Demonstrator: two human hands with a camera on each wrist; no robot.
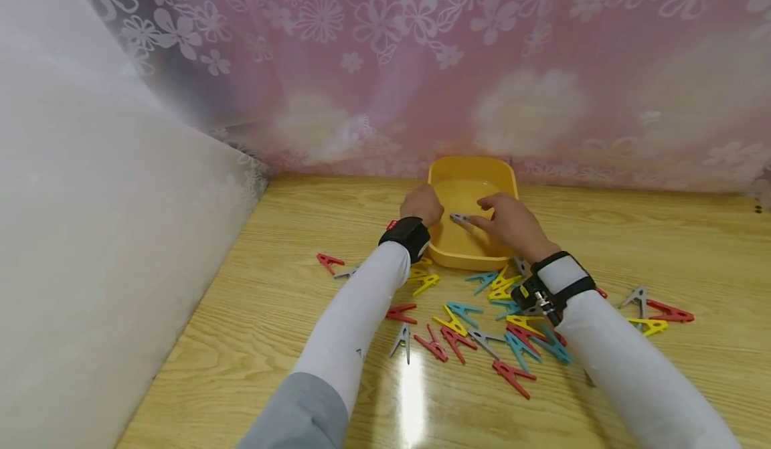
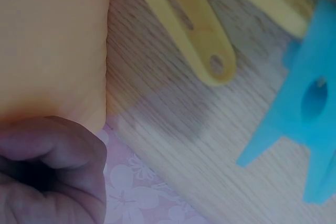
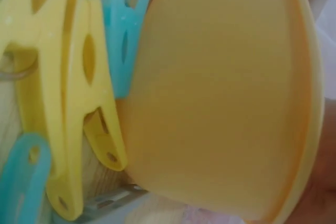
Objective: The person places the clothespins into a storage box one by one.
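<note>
Closest to the person's body, a grey fabric sleeve [image 1: 301, 412] on the left arm and a white fabric sleeve [image 1: 638, 369] on the right reach in over a light wood-grain tabletop [image 1: 693, 395]. Just beyond lies a loose scatter: a V-shaped red plastic clothespin [image 1: 513, 377] is nearest, a slim grey plastic clothespin [image 1: 402, 343] rests to its left, and more in red, yellow, blue and grey crowd behind, several overlapping beneath or beside the right forearm. Out to the right, a yellow plastic clothespin [image 1: 650, 326] sits by a red and a grey one. Farther in, I see a black strap [image 1: 412, 237] on the left wrist and a black-and-grey band [image 1: 565, 278] on the right. Past the scatter stands a rounded, rectangular yellow plastic tub [image 1: 470, 260]. The left hand [image 1: 421, 205] grips its left rim, fingers curled. The right hand [image 1: 512, 221] hovers over its right side, thumb and forefinger spread apart; a small grey clothespin [image 1: 459, 218] is at the thumb's tip, within the tub's outline, though I cannot tell if they touch. Farthest away hangs a pink cloth with white flowers [image 1: 391, 67].
</note>
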